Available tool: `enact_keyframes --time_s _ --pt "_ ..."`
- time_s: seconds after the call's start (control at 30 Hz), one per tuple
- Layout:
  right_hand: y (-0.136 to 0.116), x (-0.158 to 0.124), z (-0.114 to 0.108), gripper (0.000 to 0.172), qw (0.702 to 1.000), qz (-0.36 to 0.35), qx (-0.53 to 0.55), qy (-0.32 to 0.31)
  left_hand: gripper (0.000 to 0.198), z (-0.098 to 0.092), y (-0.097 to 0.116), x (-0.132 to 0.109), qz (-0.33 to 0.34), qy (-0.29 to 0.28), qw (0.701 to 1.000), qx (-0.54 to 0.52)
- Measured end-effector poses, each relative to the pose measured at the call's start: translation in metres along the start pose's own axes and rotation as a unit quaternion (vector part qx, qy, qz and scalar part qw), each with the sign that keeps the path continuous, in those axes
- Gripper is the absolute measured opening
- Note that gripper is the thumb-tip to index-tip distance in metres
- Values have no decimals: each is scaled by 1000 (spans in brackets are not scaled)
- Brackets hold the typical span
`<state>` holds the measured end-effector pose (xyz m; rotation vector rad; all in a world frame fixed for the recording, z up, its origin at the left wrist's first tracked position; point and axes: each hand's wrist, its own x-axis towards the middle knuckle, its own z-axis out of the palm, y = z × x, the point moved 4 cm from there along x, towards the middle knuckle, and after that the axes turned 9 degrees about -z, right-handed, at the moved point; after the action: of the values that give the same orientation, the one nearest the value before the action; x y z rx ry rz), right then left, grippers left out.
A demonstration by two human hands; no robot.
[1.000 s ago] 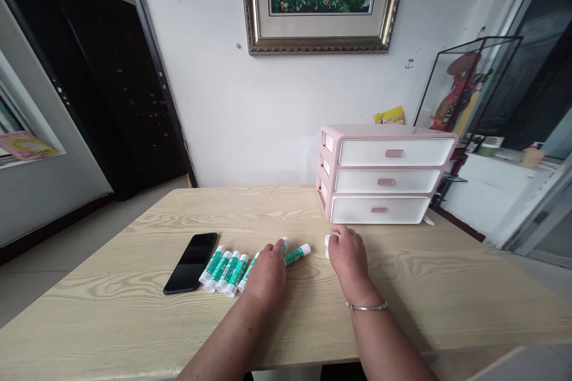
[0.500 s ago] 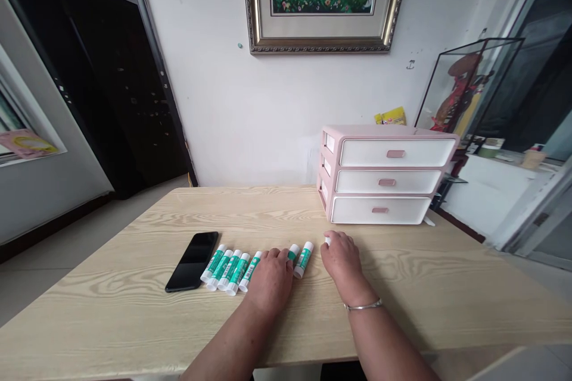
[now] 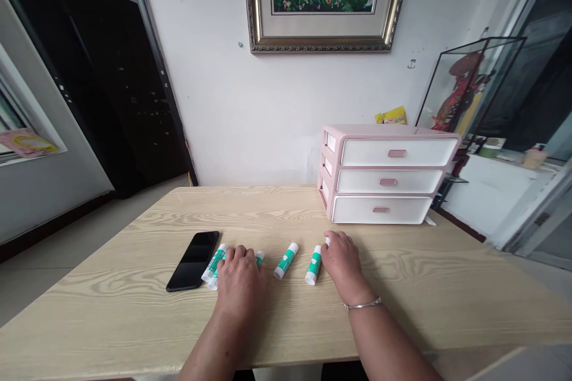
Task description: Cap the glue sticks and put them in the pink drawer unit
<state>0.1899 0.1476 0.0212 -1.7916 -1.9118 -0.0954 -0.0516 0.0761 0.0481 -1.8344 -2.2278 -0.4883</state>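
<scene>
My left hand (image 3: 239,280) lies over the row of glue sticks with its fingers curled down on a glue stick, which the hand mostly hides. To its left show two green-and-white glue sticks (image 3: 214,263), lying slanted beside the phone. The end of another (image 3: 260,258) shows just right of the fingers. Farther right, one glue stick (image 3: 286,261) lies alone on the table. My right hand (image 3: 342,256) is closed on a glue stick whose white end (image 3: 328,241) pokes out at the fingertips. Close by on its left rests another glue stick (image 3: 313,265).
A black phone (image 3: 193,261) lies left of the glue sticks on the wooden table (image 3: 134,321). At the back right stands a pink and white drawer unit (image 3: 388,181), with a yellow packet (image 3: 391,115) behind its top. A white wall with a framed picture (image 3: 322,41) rises beyond.
My left hand has moved left along the row. One glue stick now lies closer to my right hand, and another lies alone with gaps around it. My right hand has stayed in place.
</scene>
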Motion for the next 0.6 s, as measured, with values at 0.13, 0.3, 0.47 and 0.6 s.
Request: enact_keyframes --time_s 0.13,0.3,0.47,0.6 --pt "-6 -2 -1 32 1000 -16 -5 -10 25 11 -3 0 4 -14 1000 6" --pt "-9 -4 2 28 999 -36 -19 -4 19 17 2 2 28 -7 999 -14" --pt "-11 -5 2 27 998 -49 -31 -5 17 17 7 1 60 0 998 -24" --pt "-12 -5 2 26 998 -56 -33 -16 17 18 7 1 56 -16 998 -25"
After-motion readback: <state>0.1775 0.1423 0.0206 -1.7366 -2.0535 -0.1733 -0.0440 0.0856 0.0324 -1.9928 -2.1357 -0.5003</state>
